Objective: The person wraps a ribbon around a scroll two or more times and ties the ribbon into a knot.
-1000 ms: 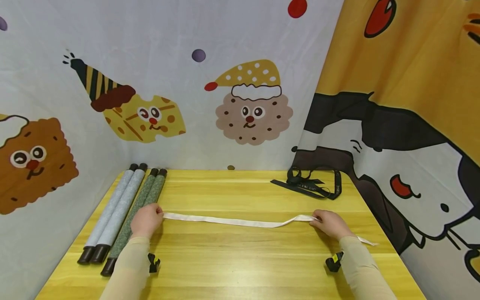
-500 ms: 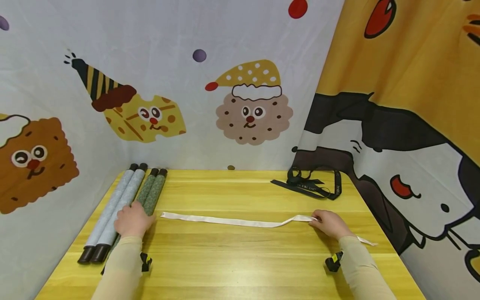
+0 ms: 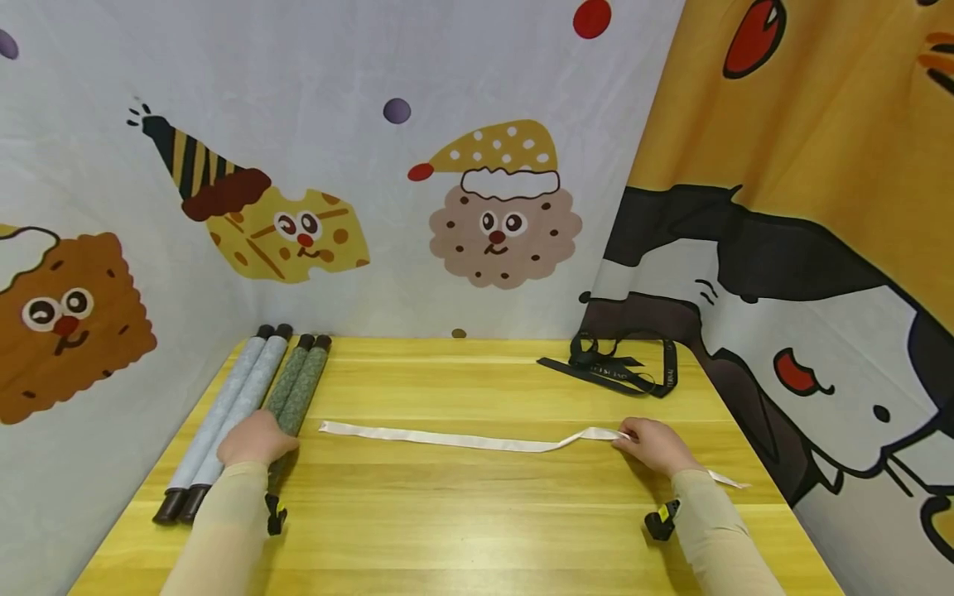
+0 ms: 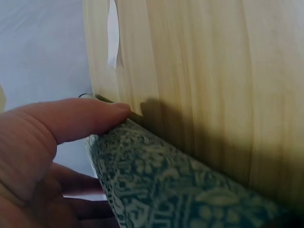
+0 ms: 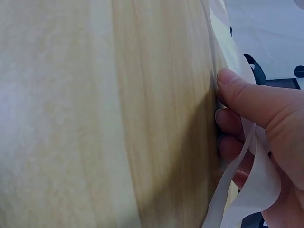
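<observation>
My left hand [image 3: 257, 439] reaches over a pair of green patterned scrolls [image 3: 304, 385] at the table's left. In the left wrist view its thumb lies along one side of a green scroll [image 4: 156, 175] and the fingers are on the other, so it grips the roll. A white ribbon [image 3: 462, 440] stretches across the table, its left end lying loose. My right hand [image 3: 656, 447] pinches that ribbon near its right end. Seen from the right wrist, the ribbon [image 5: 259, 183] passes between thumb and fingers and hangs in a loop below them.
Two light blue scrolls [image 3: 234, 414] with dark end caps lie left of the green ones. At the back right of the wooden table [image 3: 477, 530] is a tangled black ribbon [image 3: 619, 368] with lettering. Cartoon-printed cloth [image 3: 335, 66] hangs behind and on both sides.
My left hand has let go of the white ribbon's left end and moved left and slightly nearer, onto the green scrolls. The right hand stays in place on the ribbon.
</observation>
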Motion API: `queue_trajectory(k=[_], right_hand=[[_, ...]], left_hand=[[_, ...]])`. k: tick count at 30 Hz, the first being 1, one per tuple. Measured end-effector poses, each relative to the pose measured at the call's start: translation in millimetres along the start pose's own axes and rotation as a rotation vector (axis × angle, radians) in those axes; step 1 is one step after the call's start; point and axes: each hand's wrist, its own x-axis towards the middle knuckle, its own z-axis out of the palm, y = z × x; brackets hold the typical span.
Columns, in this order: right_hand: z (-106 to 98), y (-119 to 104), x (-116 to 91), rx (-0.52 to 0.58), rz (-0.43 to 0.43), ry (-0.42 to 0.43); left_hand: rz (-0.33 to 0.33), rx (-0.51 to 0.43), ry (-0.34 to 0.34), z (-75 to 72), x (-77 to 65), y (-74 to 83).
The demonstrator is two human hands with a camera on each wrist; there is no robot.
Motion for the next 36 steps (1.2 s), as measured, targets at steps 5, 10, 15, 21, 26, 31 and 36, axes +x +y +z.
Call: queue_trajectory(k=[5, 10, 15, 21, 26, 31, 36], right_hand=[[1, 1, 0, -0.008, -0.008, 0.011], [2, 2, 1, -0.009, -0.006, 0.009], [3, 4, 2, -0.018, 0.000, 0.005], [2, 3, 3, -0.016, -0.007, 0.003], [2, 3, 1, -0.015, -0.010, 0.008], [1, 0, 1, -0.015, -0.003, 0.007], [0, -1, 1, -0.010, -0.013, 0.012]], left_hand=[[0.082, 0.013, -0.006, -6.1, -3.7, -3.1], [0.126, -0.039, 0.018, -11.0, -12.7, 1.5], [0.180, -0.080, 0.074, -10.1, -21.9, 17.4], [0.215, -0.111, 0.049, -7.7, -28.8, 43.4], [0.261, -0.143, -0.021, 0.6, -30.7, 72.7], [0.310, -0.170, -0.051, 15.8, -35.1, 106.5], [0.347, -0.204, -0.066, 35.8, -37.6, 139.3]])
